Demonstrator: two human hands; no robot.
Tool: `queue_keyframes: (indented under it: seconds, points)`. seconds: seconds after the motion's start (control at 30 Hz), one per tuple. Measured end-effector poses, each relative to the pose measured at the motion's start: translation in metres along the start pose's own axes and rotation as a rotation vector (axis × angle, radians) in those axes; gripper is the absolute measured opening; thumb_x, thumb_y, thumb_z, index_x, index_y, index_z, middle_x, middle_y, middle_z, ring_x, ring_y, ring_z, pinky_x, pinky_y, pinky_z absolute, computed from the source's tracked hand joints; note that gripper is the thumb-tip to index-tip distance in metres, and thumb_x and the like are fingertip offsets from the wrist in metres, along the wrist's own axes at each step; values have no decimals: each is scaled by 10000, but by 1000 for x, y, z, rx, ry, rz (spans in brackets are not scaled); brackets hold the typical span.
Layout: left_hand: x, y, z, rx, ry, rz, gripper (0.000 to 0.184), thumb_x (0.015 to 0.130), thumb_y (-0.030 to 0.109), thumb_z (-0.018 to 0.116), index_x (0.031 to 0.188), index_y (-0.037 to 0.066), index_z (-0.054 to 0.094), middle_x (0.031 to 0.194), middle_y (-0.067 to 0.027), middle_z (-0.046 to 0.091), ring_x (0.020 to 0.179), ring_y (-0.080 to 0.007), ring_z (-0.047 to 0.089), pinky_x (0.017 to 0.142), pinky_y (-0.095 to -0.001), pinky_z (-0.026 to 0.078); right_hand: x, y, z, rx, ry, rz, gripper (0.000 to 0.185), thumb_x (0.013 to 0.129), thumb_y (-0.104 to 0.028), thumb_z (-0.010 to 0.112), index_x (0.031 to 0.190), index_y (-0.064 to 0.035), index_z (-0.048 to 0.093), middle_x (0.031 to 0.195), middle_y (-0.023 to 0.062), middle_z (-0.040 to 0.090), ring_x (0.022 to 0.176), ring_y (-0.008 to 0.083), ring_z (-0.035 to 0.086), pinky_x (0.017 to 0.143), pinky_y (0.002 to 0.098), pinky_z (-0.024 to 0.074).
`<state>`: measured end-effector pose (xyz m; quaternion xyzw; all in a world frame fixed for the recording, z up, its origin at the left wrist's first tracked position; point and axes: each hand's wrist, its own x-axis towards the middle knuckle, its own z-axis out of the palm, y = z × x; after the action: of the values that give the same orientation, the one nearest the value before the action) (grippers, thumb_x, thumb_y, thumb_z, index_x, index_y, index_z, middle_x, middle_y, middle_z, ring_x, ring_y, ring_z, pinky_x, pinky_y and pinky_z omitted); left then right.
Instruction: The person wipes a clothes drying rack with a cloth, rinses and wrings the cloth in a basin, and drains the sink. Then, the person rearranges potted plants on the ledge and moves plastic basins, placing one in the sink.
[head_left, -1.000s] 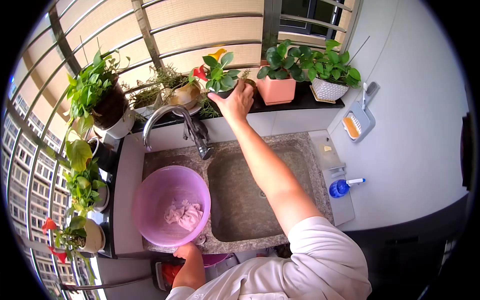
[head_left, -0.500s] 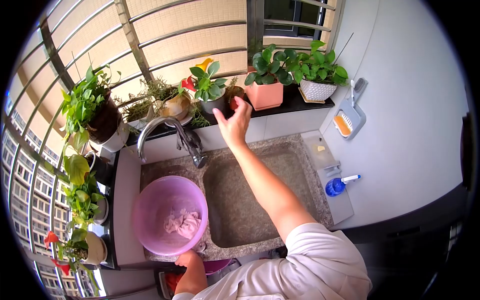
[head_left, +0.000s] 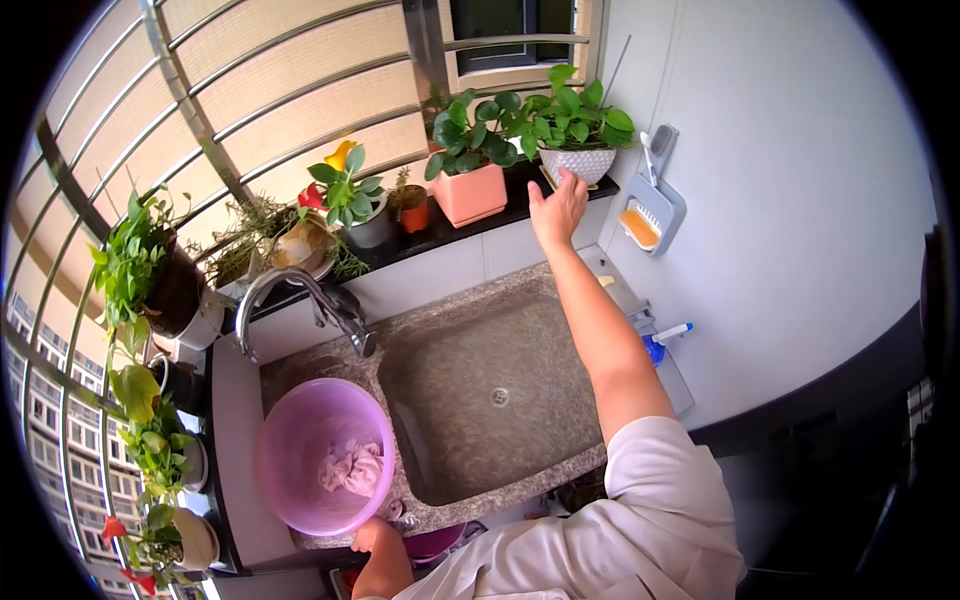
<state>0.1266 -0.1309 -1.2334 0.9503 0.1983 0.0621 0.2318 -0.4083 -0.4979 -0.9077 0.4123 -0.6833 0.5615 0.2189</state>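
Note:
My right hand (head_left: 562, 208) is stretched over the far right of the sink, just in front of a white textured planter (head_left: 578, 165) with green leaves. Its fingers are apart and it holds nothing; whether it touches the pot I cannot tell. My left hand (head_left: 372, 535) is curled at the counter's front edge, against the near rim of a purple basin (head_left: 285, 500). What it grips, if anything, is hidden. Crumpled pale pink cloth (head_left: 352, 468) lies inside the basin. A stone sink (head_left: 470, 420) with a drain is to the basin's right.
A chrome faucet (head_left: 335, 318) arches behind the basin. On the dark ledge stand a pink square pot (head_left: 468, 195), a small orange pot (head_left: 413, 215) and several other plants. A soap holder (head_left: 668, 215) hangs on the right wall, above a blue bottle (head_left: 653, 350).
My right hand has moved right along the ledge, from the small potted plants to the white planter. My view has shifted right. My left hand stays by the basin's rim.

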Motion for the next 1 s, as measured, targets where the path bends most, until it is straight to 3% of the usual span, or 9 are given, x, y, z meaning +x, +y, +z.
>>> queue_keyframes:
  seconds: [0.03, 0.07, 0.2, 0.33, 0.43, 0.57, 0.67, 0.8, 1.0]
  points:
    - [3, -1, 6, 14, 35, -9, 521, 934, 465, 492, 1030, -47, 494, 901, -250, 640, 828, -449, 670, 687, -575, 530, 15, 1, 2, -46, 16, 103, 726, 712, -330, 838, 1261, -21, 477, 1219, 183, 490, 1146, 377, 487, 978, 489, 412]
    - [6, -2, 11, 22, 40, -9, 524, 933, 470, 492, 1019, -47, 500, 892, -249, 642, 822, -446, 672, 680, -575, 530, 30, 2, 2, -98, -41, 299, 1032, 654, -446, 872, 1404, 11, 331, 1360, 224, 414, 1259, 385, 433, 1029, 506, 389]
    - [10, -3, 14, 32, 58, -30, 543, 930, 487, 493, 996, -52, 512, 880, -250, 647, 814, -437, 678, 662, -574, 532, 50, 2, 11, -143, -222, 618, 1373, 590, -559, 883, 1532, 5, 59, 1562, 277, 176, 1438, 390, 260, 1131, 505, 310]
    - [15, -5, 23, 51, 19, -28, 537, 942, 468, 487, 1022, -63, 500, 897, -252, 655, 815, -425, 685, 654, -549, 552, 54, 18, 35, -129, -238, 834, 1385, 580, -557, 891, 1533, 7, 59, 1578, 269, 153, 1453, 377, 242, 1123, 509, 320]
    - [3, 1, 5, 46, 8, -4, 491, 946, 418, 499, 1030, -66, 488, 904, -248, 658, 824, -415, 691, 659, -534, 563, 46, 38, 47, -218, -253, 820, 1399, 570, -566, 889, 1534, 5, 52, 1577, 252, 172, 1452, 358, 250, 1116, 520, 327]
    - [18, -12, 21, 100, -13, 81, 459, 926, 365, 541, 1055, -70, 471, 923, -247, 658, 837, -416, 692, 687, -536, 566, 37, 63, 44, -281, -296, 807, 1395, 562, -581, 881, 1543, -31, 56, 1603, 124, 191, 1464, 289, 232, 1109, 518, 319]
    - [16, -11, 13, 208, -127, 204, 478, 897, 339, 589, 1091, -76, 450, 959, -255, 655, 867, -423, 689, 725, -528, 573, 37, 72, 52, -314, -267, 612, 1395, 564, -576, 883, 1543, -30, 53, 1602, 100, 210, 1461, 283, 237, 1105, 525, 314]
    - [16, -15, 19, 100, -89, 131, 533, 875, 371, 621, 1091, -98, 488, 953, -261, 679, 862, -436, 697, 673, -525, 583, 45, 59, 54, -245, -280, 698, 1397, 587, -575, 870, 1544, -11, 22, 1606, 131, 198, 1471, 294, 219, 1121, 547, 302]
    - [-8, 7, -39, -13, -259, 61, 571, 831, 329, 686, 1147, -89, 459, 1045, -302, 655, 981, -455, 664, 839, -530, 557, 45, 81, 70, -336, -217, 631, 1366, 567, -569, 868, 1535, 6, 95, 1563, 148, 293, 1420, 338, 281, 1076, 533, 337]
